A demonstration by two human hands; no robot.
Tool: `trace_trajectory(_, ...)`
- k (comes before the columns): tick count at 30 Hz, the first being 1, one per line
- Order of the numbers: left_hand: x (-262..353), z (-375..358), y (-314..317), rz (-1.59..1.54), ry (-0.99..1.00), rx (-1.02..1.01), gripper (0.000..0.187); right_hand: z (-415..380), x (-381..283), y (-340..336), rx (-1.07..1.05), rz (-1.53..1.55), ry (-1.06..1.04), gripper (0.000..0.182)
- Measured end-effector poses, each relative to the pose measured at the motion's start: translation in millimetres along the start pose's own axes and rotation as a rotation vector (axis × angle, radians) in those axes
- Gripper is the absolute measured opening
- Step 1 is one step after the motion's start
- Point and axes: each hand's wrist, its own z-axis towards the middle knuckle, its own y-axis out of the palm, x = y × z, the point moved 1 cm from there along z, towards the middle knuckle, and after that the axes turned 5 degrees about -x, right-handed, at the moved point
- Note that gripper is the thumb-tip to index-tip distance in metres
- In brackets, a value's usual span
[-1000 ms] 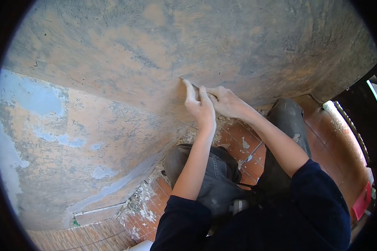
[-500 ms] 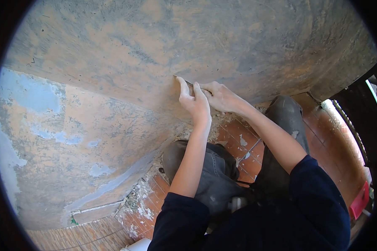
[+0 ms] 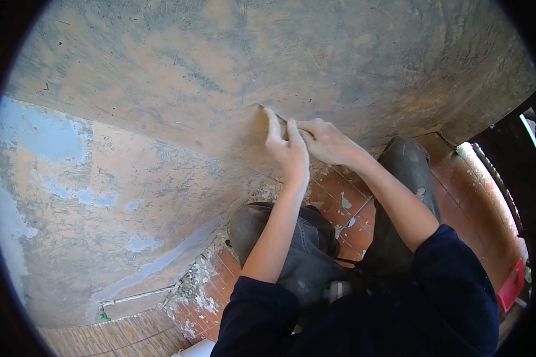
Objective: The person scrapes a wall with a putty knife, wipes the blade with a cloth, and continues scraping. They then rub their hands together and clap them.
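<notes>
Against the large patchy grey-and-tan wall (image 3: 161,65), both hands are on one thin scraper (image 3: 281,117), its edge touching the surface. My right hand (image 3: 330,143) is closed around the handle end, which it mostly hides. My left hand (image 3: 290,153) grips nearer the blade, index finger stretched along it towards the tip and thumb lying close to the right fingers. Pale dust coats the fingers of both hands. How the blade is shaped is mostly hidden behind the left fingers.
A second wall (image 3: 143,178) with blue patches meets the first at a corner on the left. Paint flakes (image 3: 199,291) litter the terracotta floor tiles (image 3: 348,184). My bent knees (image 3: 405,163) are close below the hands. A pink-red object (image 3: 511,285) lies at the right.
Both hands and the scraper have slid a short way to the right along the wall. The grip looks the same.
</notes>
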Motion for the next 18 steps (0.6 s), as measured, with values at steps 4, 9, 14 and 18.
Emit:
trace_trajectory(4, -11.9, 7.1, -4.5, -0.027, 0.128, 0.090, 0.055, 2.9, -11.7, -3.4, -0.036, 0.028, 0.058, 0.029)
trace_trajectory(9, -5.8, 2.7, -3.5, -0.006, 0.071, 0.076, 0.056, 6.0, 1.3, 3.1, -0.025, 0.014, -0.018, 0.029)
trace_trajectory(14, -0.9, 6.6, -0.3, 0.078, -0.041, 0.132, 0.056, 6.2, -3.4, -1.4, -0.064, 0.046, 0.033, 0.029)
trace_trajectory(18, -8.5, 8.4, -15.3, -0.096, 0.039, 0.088, 0.057, 14.8, -2.6, 8.1, -0.110, 0.021, 0.026, 0.029)
